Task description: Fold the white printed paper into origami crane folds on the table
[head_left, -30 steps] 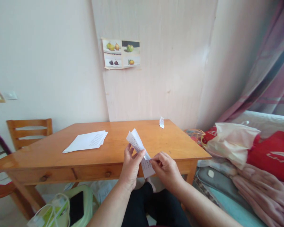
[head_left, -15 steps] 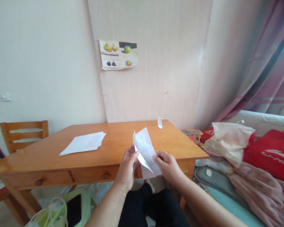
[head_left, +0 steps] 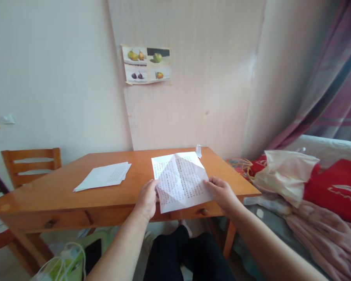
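Observation:
A sheet of paper (head_left: 181,181) with printed text and diagonal and straight crease lines is spread open between my hands, over the front edge of the wooden table (head_left: 111,199). My left hand (head_left: 148,199) pinches its left edge, thumb on top. At the right edge, my right hand (head_left: 220,191) grips it in the same way, thumb on the printed face. Beyond the sheet, a small folded paper piece (head_left: 198,150) stands near the table's back edge. To the left lies a stack of paper sheets (head_left: 102,177), with print on the right part of the top one.
A wooden chair (head_left: 32,166) stands at the table's left end. On the right are a cream plastic bag (head_left: 283,171), a red bag (head_left: 336,187) and a pink blanket (head_left: 318,234). A green container with cables (head_left: 67,257) sits below the table at left. Fruit pictures (head_left: 147,65) hang on the wall.
The sheet, folded over half a second ago, is now opened out nearly flat. My hands have moved apart, the left one to the left and the right one to the right.

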`<act>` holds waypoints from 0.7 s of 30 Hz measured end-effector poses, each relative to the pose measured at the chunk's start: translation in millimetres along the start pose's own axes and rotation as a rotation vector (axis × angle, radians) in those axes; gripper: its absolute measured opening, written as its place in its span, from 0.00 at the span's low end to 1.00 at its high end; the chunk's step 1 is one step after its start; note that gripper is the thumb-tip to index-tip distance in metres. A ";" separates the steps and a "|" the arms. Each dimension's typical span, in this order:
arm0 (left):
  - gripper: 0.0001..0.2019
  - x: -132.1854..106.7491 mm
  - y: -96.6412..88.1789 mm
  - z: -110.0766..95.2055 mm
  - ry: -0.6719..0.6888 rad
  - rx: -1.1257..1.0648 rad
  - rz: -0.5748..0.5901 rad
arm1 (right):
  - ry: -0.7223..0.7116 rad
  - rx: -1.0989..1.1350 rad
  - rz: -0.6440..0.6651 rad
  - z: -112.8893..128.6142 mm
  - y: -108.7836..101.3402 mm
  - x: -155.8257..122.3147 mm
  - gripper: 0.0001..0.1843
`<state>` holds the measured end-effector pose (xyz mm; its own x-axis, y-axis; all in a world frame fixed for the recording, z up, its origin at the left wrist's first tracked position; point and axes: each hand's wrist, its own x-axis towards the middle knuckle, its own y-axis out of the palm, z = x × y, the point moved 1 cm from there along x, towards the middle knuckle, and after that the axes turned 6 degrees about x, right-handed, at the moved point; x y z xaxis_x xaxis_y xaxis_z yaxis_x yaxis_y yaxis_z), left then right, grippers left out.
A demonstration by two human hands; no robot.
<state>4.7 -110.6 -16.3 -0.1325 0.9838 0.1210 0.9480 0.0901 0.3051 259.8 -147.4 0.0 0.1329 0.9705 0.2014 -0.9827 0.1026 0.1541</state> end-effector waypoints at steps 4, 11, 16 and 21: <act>0.15 17.5 0.1 -3.7 0.000 0.024 0.059 | 0.027 0.020 -0.009 -7.8 -9.0 13.3 0.21; 0.13 44.4 4.9 3.0 0.009 0.043 0.136 | 0.089 0.056 0.015 -22.7 -17.1 32.0 0.20; 0.12 61.5 5.7 10.1 0.018 0.074 0.170 | 0.147 0.084 0.025 -30.3 -19.8 43.5 0.19; 0.12 72.9 4.8 16.4 -0.016 0.131 0.188 | 0.201 0.111 0.046 -29.0 -16.9 49.7 0.18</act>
<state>4.3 -35.9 -21.5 0.0540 0.9873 0.1494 0.9852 -0.0771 0.1531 279.3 -94.6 -20.6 0.0487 0.9987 0.0160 -0.9655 0.0430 0.2567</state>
